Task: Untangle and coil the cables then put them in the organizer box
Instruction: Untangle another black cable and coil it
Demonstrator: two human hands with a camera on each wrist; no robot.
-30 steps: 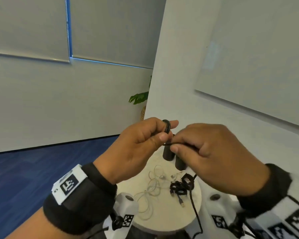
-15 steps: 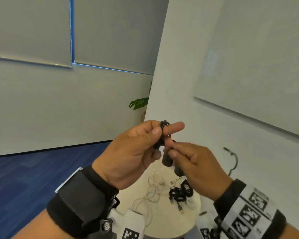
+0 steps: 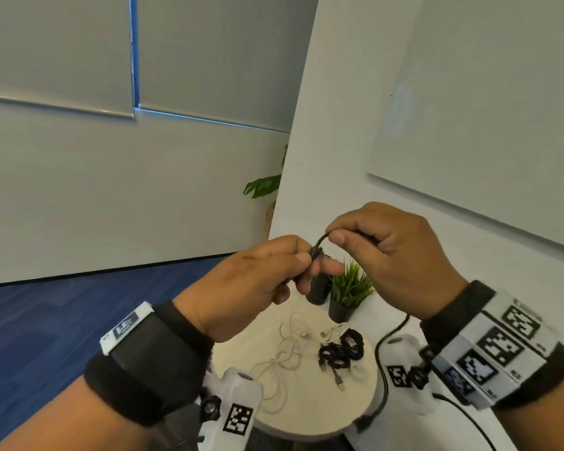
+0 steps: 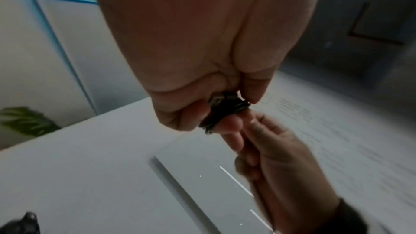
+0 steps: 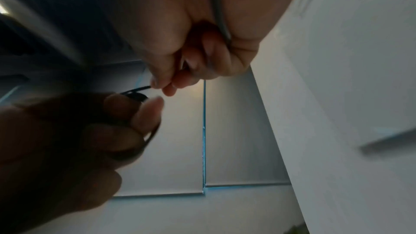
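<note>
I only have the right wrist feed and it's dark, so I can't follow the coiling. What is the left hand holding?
Observer: The left hand grips a small coil of black cable, with a metal plug end showing at the fingers.
Operator: What's still waiting to be coiled?
Observer: On the round table below the hands lie a loose white cable and a bundle of black cables.
Operator: Is the organizer box in sight?
Observer: No view shows it; only two small potted plants stand at the table's far edge.
</note>
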